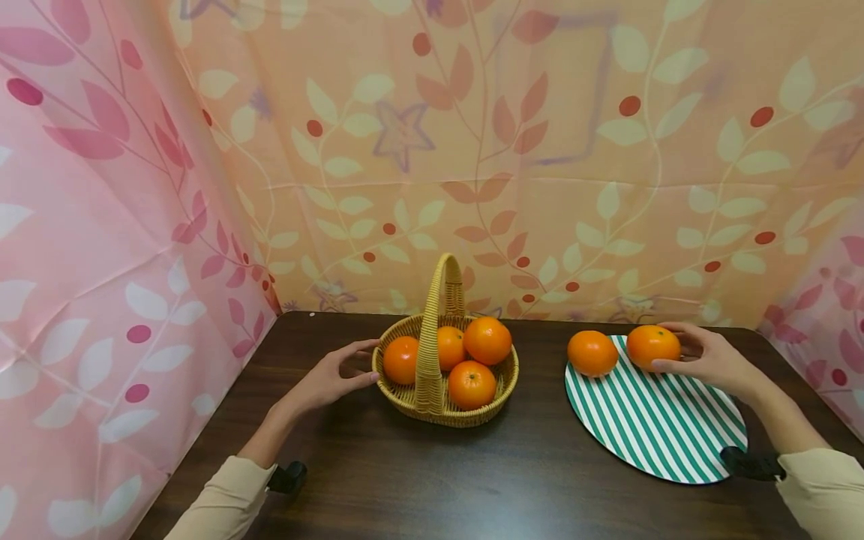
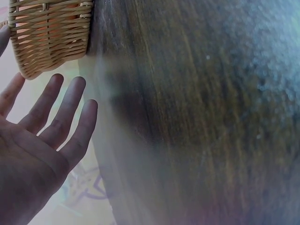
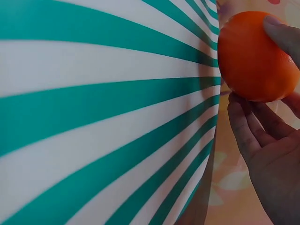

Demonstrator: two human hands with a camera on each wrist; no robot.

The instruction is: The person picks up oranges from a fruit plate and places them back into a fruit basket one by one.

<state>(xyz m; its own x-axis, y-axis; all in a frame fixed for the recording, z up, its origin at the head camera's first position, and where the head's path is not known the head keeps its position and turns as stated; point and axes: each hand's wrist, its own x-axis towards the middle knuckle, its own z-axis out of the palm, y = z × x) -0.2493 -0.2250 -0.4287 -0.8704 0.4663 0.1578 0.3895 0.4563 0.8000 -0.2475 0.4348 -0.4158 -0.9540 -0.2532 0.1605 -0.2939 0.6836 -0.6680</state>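
A yellow wicker basket point(image 1: 445, 416) with a tall arched handle holds several oranges point(image 1: 472, 385). My left hand point(image 1: 340, 373) is at its left side, thumb and fingertips right at the rim. In the left wrist view the fingers of that hand point(image 2: 42, 136) are spread and fairly straight beside the basket's woven wall point(image 2: 51, 40). On the right, my right hand point(image 1: 715, 364) grips an orange point(image 1: 652, 346) at the far edge of a round green-and-white striped mat point(image 1: 675, 420). The right wrist view shows thumb and fingers on opposite sides of the orange point(image 3: 255, 56).
A second orange point(image 1: 592, 353) sits at the mat's far left edge, just left of the held one. The dark wooden table point(image 1: 499, 480) ends at a leaf-patterned curtain point(image 1: 472, 187) behind, with pink patterned cloth point(image 1: 101, 262) along the left.
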